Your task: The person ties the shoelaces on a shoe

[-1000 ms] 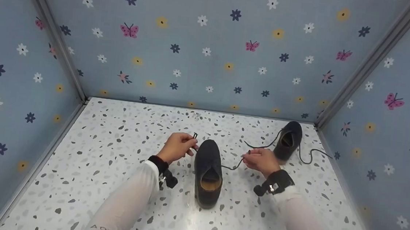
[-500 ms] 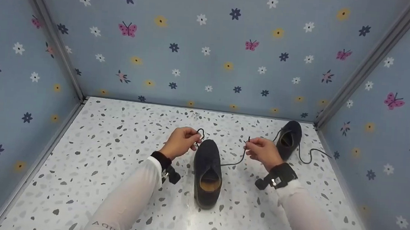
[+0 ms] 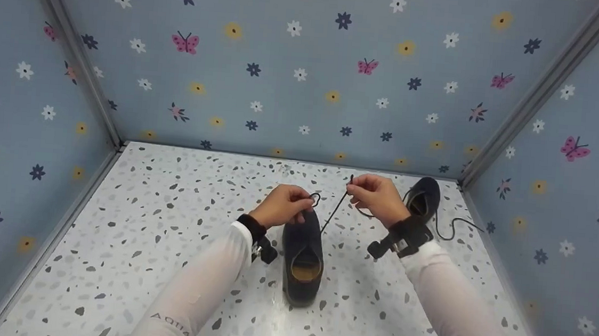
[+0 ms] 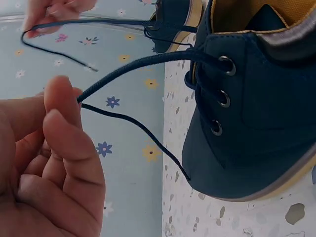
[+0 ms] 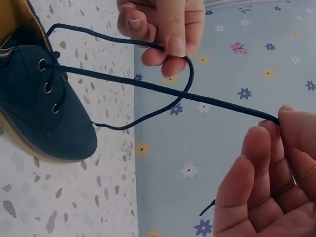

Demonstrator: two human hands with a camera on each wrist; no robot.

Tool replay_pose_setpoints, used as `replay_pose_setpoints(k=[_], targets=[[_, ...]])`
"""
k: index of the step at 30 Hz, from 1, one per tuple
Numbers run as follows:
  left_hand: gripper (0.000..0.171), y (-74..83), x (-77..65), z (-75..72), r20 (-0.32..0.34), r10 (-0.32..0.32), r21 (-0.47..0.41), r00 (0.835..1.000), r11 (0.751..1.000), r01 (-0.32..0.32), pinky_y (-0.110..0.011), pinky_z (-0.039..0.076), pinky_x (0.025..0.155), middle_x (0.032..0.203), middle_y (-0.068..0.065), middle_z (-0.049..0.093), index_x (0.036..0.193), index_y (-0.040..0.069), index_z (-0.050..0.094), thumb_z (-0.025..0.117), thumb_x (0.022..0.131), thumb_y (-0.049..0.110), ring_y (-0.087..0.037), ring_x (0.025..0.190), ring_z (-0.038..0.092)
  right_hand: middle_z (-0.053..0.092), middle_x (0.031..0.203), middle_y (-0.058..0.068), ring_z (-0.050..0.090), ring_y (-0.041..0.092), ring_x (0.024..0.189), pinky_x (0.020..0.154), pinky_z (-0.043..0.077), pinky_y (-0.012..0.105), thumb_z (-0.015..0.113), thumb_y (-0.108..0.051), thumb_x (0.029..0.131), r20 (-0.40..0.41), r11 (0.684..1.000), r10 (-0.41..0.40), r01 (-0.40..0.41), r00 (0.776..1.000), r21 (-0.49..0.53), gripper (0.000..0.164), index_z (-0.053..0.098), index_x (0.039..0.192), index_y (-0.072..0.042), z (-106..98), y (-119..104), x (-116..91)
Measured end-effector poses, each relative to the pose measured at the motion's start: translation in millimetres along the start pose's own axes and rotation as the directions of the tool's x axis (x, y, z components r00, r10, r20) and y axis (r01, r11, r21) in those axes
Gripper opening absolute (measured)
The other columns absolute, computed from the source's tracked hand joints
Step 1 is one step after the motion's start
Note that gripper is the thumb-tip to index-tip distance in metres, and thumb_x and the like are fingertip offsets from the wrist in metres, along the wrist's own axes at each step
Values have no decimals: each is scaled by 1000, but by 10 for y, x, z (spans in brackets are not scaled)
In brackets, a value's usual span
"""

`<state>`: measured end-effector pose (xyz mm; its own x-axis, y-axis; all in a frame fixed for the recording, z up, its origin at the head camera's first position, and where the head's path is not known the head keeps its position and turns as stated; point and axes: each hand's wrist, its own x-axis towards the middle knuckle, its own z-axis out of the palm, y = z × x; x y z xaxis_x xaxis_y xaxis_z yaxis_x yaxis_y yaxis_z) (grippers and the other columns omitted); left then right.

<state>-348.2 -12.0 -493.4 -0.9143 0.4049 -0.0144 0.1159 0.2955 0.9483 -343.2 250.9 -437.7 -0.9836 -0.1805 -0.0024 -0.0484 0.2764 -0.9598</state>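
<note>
On the left of the speckled worktop [image 3: 156, 221], beside the flowered left panel [image 3: 8, 129], a white sleeve [image 3: 199, 283] reaches in. Left hand [image 3: 287, 205]: thumb and finger pinch the left lace [image 4: 163, 56] above the near shoe's toe; a small loop shows past the fingertips, and the lace's tip hangs by the toe in both wrist views. Near shoe [image 3: 300, 291]: dark blue, upright, mid-worktop, toe toward the back panel [image 3: 279, 91]. Right lace [image 5: 160, 88]: runs straight from the top eyelet to the right hand [image 3: 380, 198], which pinches it between thumb and fingers, raised well apart from the left hand; a short end dangles below. Far shoe [image 3: 424, 202]: just beyond the right wrist, near the back panel; its loose lace [image 3: 454, 228] winds out toward the right panel [image 3: 569, 210].
</note>
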Motion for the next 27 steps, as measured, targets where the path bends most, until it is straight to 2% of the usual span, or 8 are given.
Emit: replay_pose_setpoints(k=[4,7,11,14,16,20,24,27], targets=[[20,4,50,53,47,1,65,999,998,-4,-25,51,53,100,-21,76,114,10,76,65,104,24,-7,56,62,72,85,-7,69,9,72,67,58,22,74,-15,97,35,998,-27,29,999,-50,14,71,102,-3,54,-74,62],[20,-9,70,89,96,-1,96,995,995,-8,-24,51,53,101,-23,75,116,11,76,65,104,23,-8,57,63,72,84,-7,68,9,71,67,58,22,74,-15,97,52,997,-31,35,998,-69,13,72,102,-3,93,-90,106],[23,-37,74,133,200,-26,65,979,998,14,-24,58,62,106,-23,75,120,5,74,68,101,18,-10,67,68,72,84,-8,68,8,70,67,58,22,74,-15,98,59,996,-33,38,998,-86,13,72,103,-3,139,-108,160],[24,-57,71,162,252,-30,47,967,999,19,-27,61,68,102,-15,76,118,2,73,72,98,15,-11,73,70,73,84,-8,68,7,70,66,58,21,74,-15,97,53,994,-34,39,998,-97,14,73,104,-3,174,-130,204],[21,-66,72,176,259,-15,68,966,998,-2,-28,62,69,97,-10,76,113,3,75,73,97,17,-11,73,70,73,83,-7,68,8,70,65,58,21,75,-14,97,51,993,-35,41,998,-107,14,73,103,-2,204,-147,237],[16,-69,71,192,246,30,146,969,987,-67,-27,60,64,90,-12,76,102,8,78,73,98,23,-9,68,68,73,82,-7,68,8,71,66,58,22,75,-15,96,62,990,-43,51,997,-134,13,74,102,-3,272,-172,313],[21,-75,69,197,248,65,191,967,975,-114,-26,58,62,86,-11,75,98,7,77,69,101,26,-8,65,66,74,84,-5,69,9,72,68,59,24,75,-17,97,75,985,-41,53,996,-162,15,75,104,-3,319,-166,370],[26,-77,58,188,256,78,200,963,971,-132,-25,56,62,86,-8,74,99,3,76,67,102,28,-9,66,66,76,89,2,70,10,74,71,60,26,73,-18,99,95,976,-35,54,995,-209,18,76,110,-3,319,-127,387]])
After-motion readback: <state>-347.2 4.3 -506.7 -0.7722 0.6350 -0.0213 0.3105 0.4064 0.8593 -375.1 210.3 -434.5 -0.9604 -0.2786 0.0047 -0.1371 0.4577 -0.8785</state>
